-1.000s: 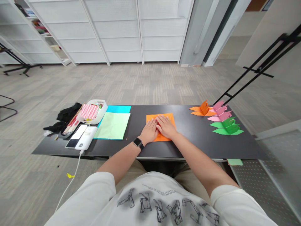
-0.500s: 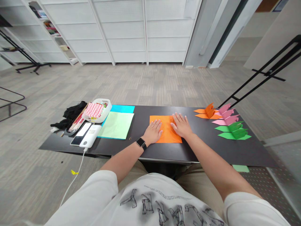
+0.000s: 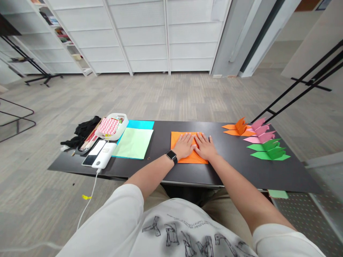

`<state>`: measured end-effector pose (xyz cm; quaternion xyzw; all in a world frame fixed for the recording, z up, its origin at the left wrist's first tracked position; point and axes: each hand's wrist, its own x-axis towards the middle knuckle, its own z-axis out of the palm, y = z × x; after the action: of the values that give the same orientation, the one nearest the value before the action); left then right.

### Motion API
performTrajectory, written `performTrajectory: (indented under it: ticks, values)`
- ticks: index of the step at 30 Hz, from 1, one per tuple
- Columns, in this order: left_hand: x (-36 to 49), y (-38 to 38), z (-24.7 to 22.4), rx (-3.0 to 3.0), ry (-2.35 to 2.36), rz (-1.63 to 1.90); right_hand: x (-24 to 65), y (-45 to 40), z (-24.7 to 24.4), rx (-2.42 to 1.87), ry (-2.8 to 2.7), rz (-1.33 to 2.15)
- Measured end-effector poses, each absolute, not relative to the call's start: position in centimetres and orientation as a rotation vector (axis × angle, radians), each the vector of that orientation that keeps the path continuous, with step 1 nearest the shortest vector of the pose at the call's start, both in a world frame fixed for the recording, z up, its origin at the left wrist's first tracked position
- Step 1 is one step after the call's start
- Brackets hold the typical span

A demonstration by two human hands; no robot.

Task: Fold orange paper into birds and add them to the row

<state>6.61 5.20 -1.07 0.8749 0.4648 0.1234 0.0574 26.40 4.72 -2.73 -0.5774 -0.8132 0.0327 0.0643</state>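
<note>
At the far left of my dark worktop [image 3: 163, 169] lies a bundle of black cloth [image 3: 85, 131]. Just beside it is a white basket [image 3: 124, 125] with a pink-and-white zigzag-patterned item [image 3: 108, 125] in it. Nearer me, a phone [image 3: 93, 152] and a white device [image 3: 105, 155] lie side by side, and a white cable [image 3: 91, 200] runs from the device down past the worktop's edge. Next comes light green paper [image 3: 135, 143], overlapping blue paper [image 3: 143, 124] that shows along its far and left edges.

In front of me, near the middle of the worktop, the orange paper [image 3: 174, 137] lies flat. My left hand [image 3: 184, 145], with a dark watch [image 3: 171, 155] at its wrist, rests palm down on it, fingers extended. My right hand [image 3: 205, 146] is flat on its right part, fingers slightly spread; the thumbs are close, but I cannot tell whether they touch.

Well to the right stand folded paper shapes: orange ones [image 3: 240, 127] farthest left, then pink ones [image 3: 261, 132], and green ones [image 3: 269, 150] nearest me.
</note>
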Motion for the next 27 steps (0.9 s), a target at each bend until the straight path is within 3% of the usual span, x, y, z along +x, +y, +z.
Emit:
performTrajectory:
  ticks: [14, 22, 27]
  values:
    - [-0.7, 6.4, -3.2, 2.562, 1.563, 0.517, 26.3, 4.6, -2.5, -1.747, -2.413, 0.158]
    - [-1.7, 7.8, -0.8, 2.349, 1.832, 0.494, 26.3, 4.5, -2.4, -1.748, -2.409, 0.171]
    - [2.3, 4.1, -0.5, 2.731, 1.303, 0.515, 26.3, 4.5, -2.5, -1.747, -2.409, 0.158]
